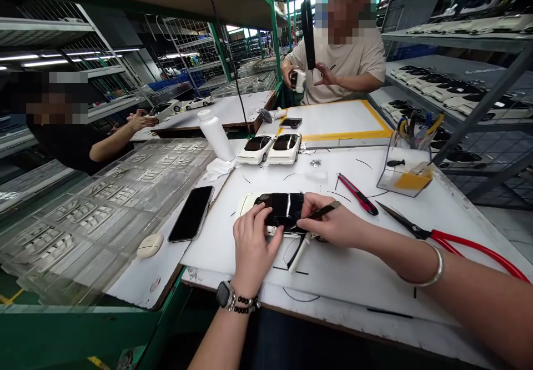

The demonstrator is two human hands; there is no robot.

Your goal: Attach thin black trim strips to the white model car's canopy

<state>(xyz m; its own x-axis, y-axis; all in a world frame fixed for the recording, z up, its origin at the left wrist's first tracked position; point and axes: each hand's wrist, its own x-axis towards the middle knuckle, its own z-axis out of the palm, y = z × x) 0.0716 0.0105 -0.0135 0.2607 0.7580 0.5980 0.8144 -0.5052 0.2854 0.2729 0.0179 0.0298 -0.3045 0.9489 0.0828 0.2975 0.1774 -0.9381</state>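
Observation:
A white model car (283, 208) with a black glossy roof lies on the white-covered bench before me. My left hand (255, 242) grips its near side, fingers on the roof and thumb along the lower edge. In my right hand (327, 223) are dark tweezers (327, 210), pinched with their tip end down at the car's side; the tip itself is hidden by my fingers. A white door-like part (298, 256) sticks out from the car's near side, beside my right hand. Two more white model cars (284, 149) stand beyond it.
Right of the car lie a red utility knife (357, 194) and red-handled scissors (433, 234), below a clear tool box (406, 170). On the left are a phone (191, 214), a white case (150, 245), a white bottle (215, 135) and clear parts trays (104, 203). Two co-workers handle model cars.

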